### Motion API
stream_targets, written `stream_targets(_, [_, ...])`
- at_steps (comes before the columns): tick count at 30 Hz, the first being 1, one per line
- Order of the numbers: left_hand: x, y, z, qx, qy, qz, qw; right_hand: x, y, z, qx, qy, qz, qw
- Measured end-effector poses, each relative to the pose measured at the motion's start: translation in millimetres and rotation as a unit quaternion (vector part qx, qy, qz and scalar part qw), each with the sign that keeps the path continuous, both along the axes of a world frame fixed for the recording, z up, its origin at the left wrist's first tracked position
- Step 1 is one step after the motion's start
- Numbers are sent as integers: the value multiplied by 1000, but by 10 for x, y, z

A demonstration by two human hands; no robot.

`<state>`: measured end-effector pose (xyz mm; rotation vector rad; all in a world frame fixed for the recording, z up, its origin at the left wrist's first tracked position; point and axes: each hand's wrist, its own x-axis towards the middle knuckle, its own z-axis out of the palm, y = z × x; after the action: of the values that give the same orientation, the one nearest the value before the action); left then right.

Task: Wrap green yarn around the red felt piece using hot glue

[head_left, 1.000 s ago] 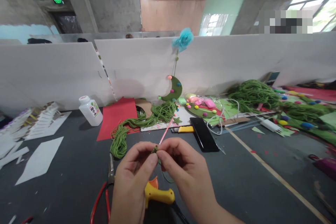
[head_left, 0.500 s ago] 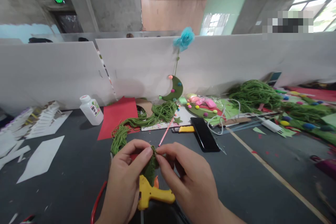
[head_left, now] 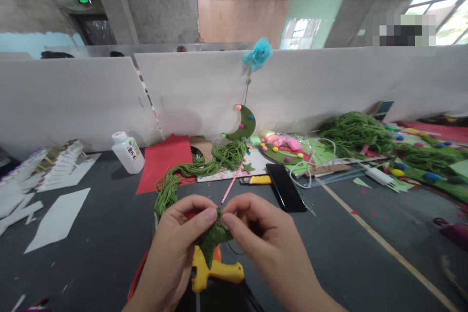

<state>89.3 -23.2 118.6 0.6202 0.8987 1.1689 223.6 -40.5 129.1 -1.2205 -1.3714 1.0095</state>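
A dark green yarn-wrapped star [head_left: 209, 243] is pinched between the thumb and fingers of my left hand [head_left: 183, 241], one point hanging downward. Close against its upper tip, the thumb and forefinger of my right hand [head_left: 261, 239] are pressed together on what looks like a strand of green yarn [head_left: 237, 249], which loops out below. The exact pinch is partly hidden by my fingers. Under the star lies a yellow glue gun [head_left: 223, 271], with something orange beside it.
Ahead are a yarn bundle [head_left: 166, 195], red felt [head_left: 161, 161], a pink pencil [head_left: 231, 186], a yellow cutter [head_left: 259, 180] and a black phone [head_left: 285, 187]. A white bottle [head_left: 127, 153] stands left. A felt moon [head_left: 245, 124] leans against the white partition [head_left: 197, 83].
The star has turned and shows more of its points between my hands. My right hand has drawn slightly apart from my left, and a yarn loop now shows beneath it.
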Motion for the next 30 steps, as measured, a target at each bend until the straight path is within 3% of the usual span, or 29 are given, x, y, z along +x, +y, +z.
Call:
stream_targets(5, [17, -27, 1, 22, 18, 18, 999, -8, 33, 11, -40, 58, 27, 997])
stream_targets(12, [18, -12, 6, 45, 25, 33, 998, -16, 25, -14, -57, 45, 21, 997])
stream_targets(22, [-13, -13, -53, 88, 48, 28, 995, -8, 60, 16, -99, 104, 53, 988])
stream_targets(30, [6, -42, -41, 124, 57, 35, 990, 16, 48, -34, -97, 164, 82, 978])
